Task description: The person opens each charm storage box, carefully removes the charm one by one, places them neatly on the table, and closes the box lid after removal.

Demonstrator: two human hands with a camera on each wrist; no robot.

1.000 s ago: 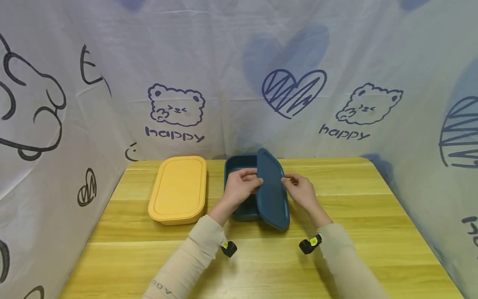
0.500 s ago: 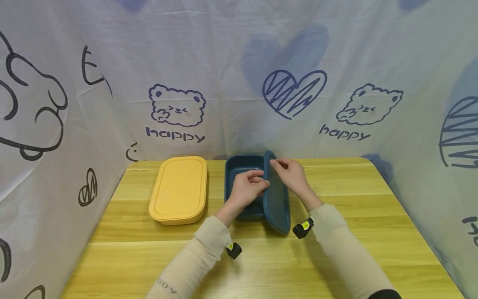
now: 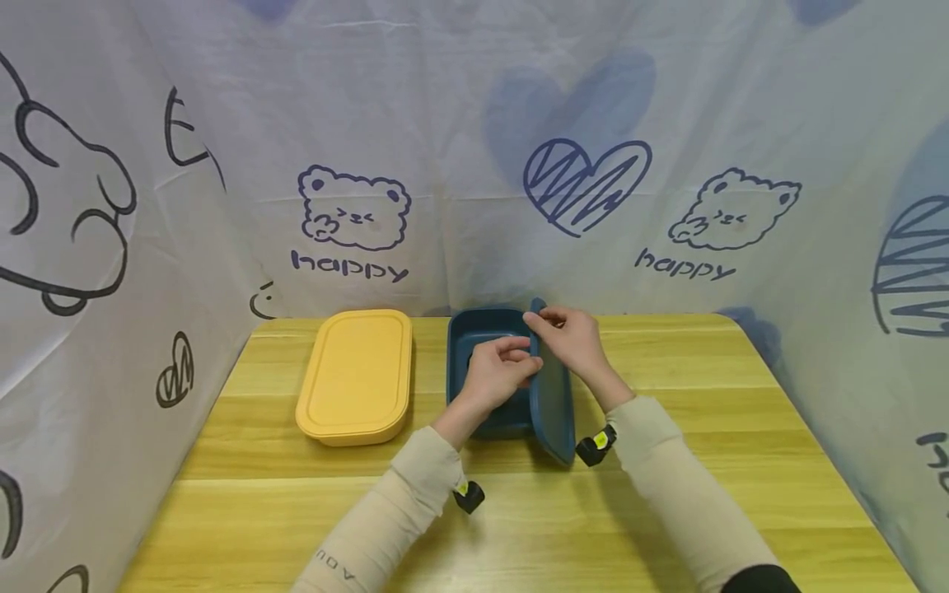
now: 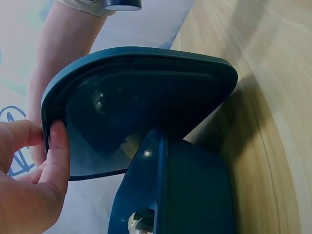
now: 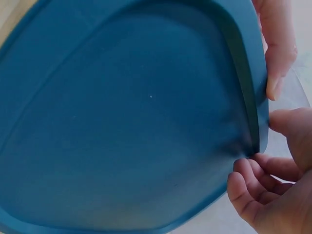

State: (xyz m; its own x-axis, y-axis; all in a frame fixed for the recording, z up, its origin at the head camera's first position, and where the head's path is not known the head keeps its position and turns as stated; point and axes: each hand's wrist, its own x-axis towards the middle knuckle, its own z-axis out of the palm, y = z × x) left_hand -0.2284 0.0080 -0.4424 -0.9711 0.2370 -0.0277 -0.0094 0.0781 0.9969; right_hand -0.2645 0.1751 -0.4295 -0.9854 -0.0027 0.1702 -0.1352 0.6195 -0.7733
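Note:
A dark blue lid (image 3: 553, 408) stands tilted up on edge over the right side of a dark blue rectangular box (image 3: 485, 319). My left hand (image 3: 491, 377) pinches the lid's raised edge near its middle, reaching across the box. Farther back, my right hand (image 3: 577, 339) grips the same edge by its far corner. In the right wrist view, thumb and fingers of the right hand (image 5: 275, 180) close on the corner of the lid (image 5: 136, 107), just beside the left fingers. A shiny silver and black thing (image 4: 141, 222) shows inside the box, mostly hidden by its wall.
To the left of the blue box sits a yellow lidded box (image 3: 356, 375), its lid on. Both boxes stand toward the back of a wooden table (image 3: 519, 527). Behind and at the sides hangs a white printed cloth (image 3: 460, 165).
The lid has tipped up steeper and its raised edge has shifted right. My right hand has moved from the lid's right edge to the far corner of the raised edge; the left followed rightward.

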